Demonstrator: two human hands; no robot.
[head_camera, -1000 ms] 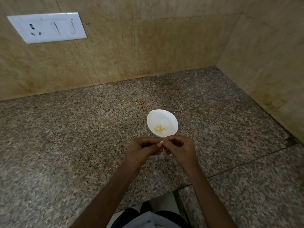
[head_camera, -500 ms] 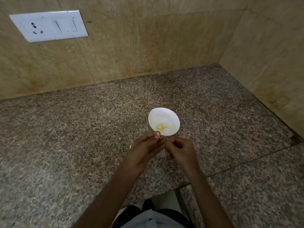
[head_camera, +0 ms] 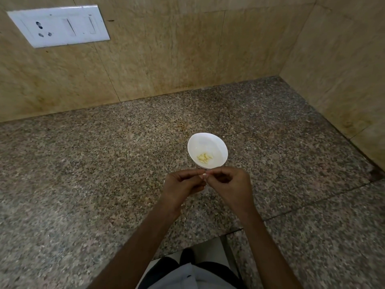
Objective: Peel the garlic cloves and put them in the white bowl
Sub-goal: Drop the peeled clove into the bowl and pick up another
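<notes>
I am pinching a small garlic clove (head_camera: pixel 204 174) between my left hand (head_camera: pixel 182 185) and right hand (head_camera: pixel 230 185), just beside the white bowl (head_camera: pixel 216 142) holding peeled cloves (head_camera: pixel 205 158).

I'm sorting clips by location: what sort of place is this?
Most likely a kitchen corner: speckled granite counter, tiled wall with a white switch-and-socket plate, and a white bowl holding peeled garlic cloves.

Both hands meet over a speckled desk (head_camera: pixel 83 163), just on the near side of a white bowl (head_camera: pixel 203 141).
The left hand (head_camera: pixel 183 184) and right hand (head_camera: pixel 231 184), fingers curled, pinch a small pale garlic clove (head_camera: pixel 204 174) between their fingertips. Yellowish peeled cloves (head_camera: pixel 205 158) lie in the bowl. A white switch plate (head_camera: pixel 58 26) sits on the far-left wall.
</notes>
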